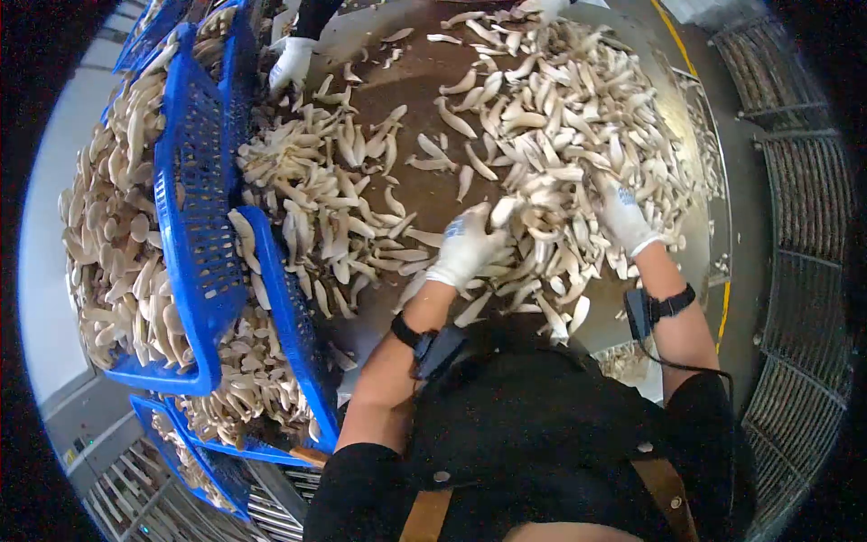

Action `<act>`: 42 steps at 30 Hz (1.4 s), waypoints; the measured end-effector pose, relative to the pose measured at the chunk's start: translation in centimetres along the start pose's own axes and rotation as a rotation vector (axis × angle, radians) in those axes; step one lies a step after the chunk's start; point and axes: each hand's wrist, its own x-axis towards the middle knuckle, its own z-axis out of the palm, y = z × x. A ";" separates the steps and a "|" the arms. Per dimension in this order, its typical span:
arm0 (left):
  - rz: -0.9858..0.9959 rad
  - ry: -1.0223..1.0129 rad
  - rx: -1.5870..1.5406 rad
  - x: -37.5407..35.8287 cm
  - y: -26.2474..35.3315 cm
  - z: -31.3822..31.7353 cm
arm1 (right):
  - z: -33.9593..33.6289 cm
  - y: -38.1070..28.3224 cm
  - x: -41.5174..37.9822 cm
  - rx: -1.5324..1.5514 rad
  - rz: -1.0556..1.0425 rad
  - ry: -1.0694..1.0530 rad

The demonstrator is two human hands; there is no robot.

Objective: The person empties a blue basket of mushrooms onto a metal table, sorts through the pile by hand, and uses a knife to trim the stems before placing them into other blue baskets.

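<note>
Both of my hands wear white gloves and work at a large heap of king oyster mushrooms [578, 135] on the metal table. My left hand [470, 246] is at the near left edge of the heap, its fingers closed on a pale mushroom [504, 212]. Deeper in the heap on the right is my right hand [623, 217]; its fingertips reach down among the mushrooms and are partly hidden, so I cannot tell whether they grip one. A looser spread of mushrooms [334, 208] lies to the left of my left hand.
Blue plastic baskets [194, 181] full of mushrooms stand along the left side, one partly above another [280, 316]. Across the table, another person's gloved hand [293, 63] is at the far left. Wire racks [804, 199] line the right, beyond a yellow floor line [675, 36].
</note>
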 end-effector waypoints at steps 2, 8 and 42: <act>0.139 -0.058 0.137 -1.7 -1.0 -1.1 | 0.2 2.2 -0.2 0.160 -0.058 0.097; 0.016 0.393 0.575 -8.8 -4.9 -4.8 | 1.1 1.2 -2.0 -0.019 -0.093 0.421; 0.028 0.181 -0.461 7.3 5.1 -3.3 | -4.5 -0.5 4.8 0.066 0.046 -0.135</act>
